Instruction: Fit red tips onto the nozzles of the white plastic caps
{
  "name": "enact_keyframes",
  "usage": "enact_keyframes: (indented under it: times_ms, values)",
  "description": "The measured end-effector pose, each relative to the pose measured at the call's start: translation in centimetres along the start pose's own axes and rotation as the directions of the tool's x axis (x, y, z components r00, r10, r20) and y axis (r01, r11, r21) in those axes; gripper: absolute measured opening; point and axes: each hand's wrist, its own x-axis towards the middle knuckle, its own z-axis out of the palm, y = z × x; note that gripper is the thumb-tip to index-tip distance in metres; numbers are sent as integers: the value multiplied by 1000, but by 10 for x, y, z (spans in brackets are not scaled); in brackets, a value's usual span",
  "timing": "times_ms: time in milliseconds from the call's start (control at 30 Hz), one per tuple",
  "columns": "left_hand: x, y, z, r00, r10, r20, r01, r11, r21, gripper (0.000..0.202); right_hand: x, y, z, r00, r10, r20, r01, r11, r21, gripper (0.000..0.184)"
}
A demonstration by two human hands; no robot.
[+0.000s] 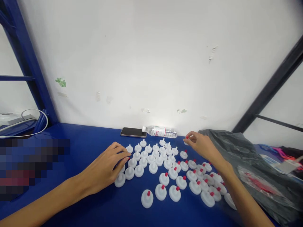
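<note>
A white wall (142, 63) is filling most of my view, and a blue table (80, 148) is running along its foot. A blue frame (39, 66) is slanting down at the left. A dark grey bag (224, 145) is lying rumpled at the right, a clear packet (262, 186) with something red inside resting on it.

My left hand (111, 165) is hovering over the left edge of the plain caps (153, 168); my right hand (200, 143) is hovering near the back of the table. A bottle (163, 131) is lying on its side by the wall, just beside a phone (133, 132) that is lying flat. The plain caps are standing spouts up, clustering between my hands, while the red-tipped caps (147, 201) are sitting nearer me and to the right, some crowding beside my right forearm.

My right thumb and forefinger are clamping one cap (186, 143) by its red tip — whether its base is touching the table, I cannot tell. My left thumb and fingers are curving toward each other, a red bit (128, 159) showing at their tips — I cannot tell whether they are gripping it.
</note>
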Motion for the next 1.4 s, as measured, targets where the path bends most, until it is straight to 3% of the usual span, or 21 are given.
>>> enact_keyframes:
  times_ms: [300, 400, 533, 733, 867, 1067, 1400]
  values:
    - [-1, 5, 2, 996, -7, 88, 15, 996, -84, 36, 10, 29, 14, 970, 41, 240, -19, 995, -93, 27]
    - [-1, 4, 2, 995, -14, 103, 24, 996, -91, 38, 7, 21, 9, 972, -11, 233, 24, 998, -50, 22]
    - [-1, 4, 1, 991, -31, 128, 41, 996, -80, 38, 1, 2, 5, 963, -168, 212, 158, 985, 62, 21]
    - [1, 3, -4, 982, -34, 187, 46, 997, -58, 39, -4, -11, 20, 926, -273, 261, 243, 960, 140, 19]
    - [3, 0, -6, 984, -49, 174, 57, 998, -39, 43, -2, -10, 23, 937, -269, 223, 239, 959, 152, 18]
    - [2, -2, -5, 988, -54, 146, 59, 998, -28, 42, -6, -17, 6, 972, -209, 103, 191, 967, 166, 22]
    - [0, 0, -3, 986, -47, 162, 56, 997, -49, 33, -16, -36, 14, 957, -287, 37, 275, 942, 193, 19]
